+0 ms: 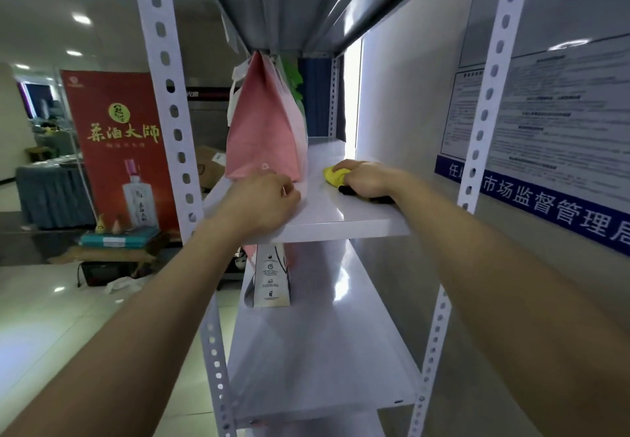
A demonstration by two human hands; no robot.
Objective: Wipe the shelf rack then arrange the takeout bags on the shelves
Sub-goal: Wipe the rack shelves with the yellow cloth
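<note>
The wiping looks to be under way rather than finished, and the arranging has at least partly begun; a tall pink paper takeout bag (266, 129) with white handles already stands upright on the glossy white metal shelf board (341, 215) of the perforated-post rack, and a white printed paper bag (271, 279) stands on the lower white shelf (324, 351) beneath; a bit of green, perhaps another bag, shows behind the pink one, too hidden to tell.

The right hand (366, 179) lies palm-down on the upper shelf, fingers curled and pressed over a crumpled yellow cloth (335, 175), which bulges out just ahead of the fingertips; something dark sits under the heel of that hand, unclear what; the forearm reaches in long and nearly straight from the lower right.

The left hand (262, 204) rests at the shelf's front edge, fingers loosely curled together with the thumb tucked toward them, knuckles just in front of the pink bag's base; whether the fingertips touch the bag or pinch anything I cannot tell.

Judging from this, the shelf surface beyond the right fingers and the lower shelf remain to be wiped, and the bags' final placing is not yet settled.
</note>
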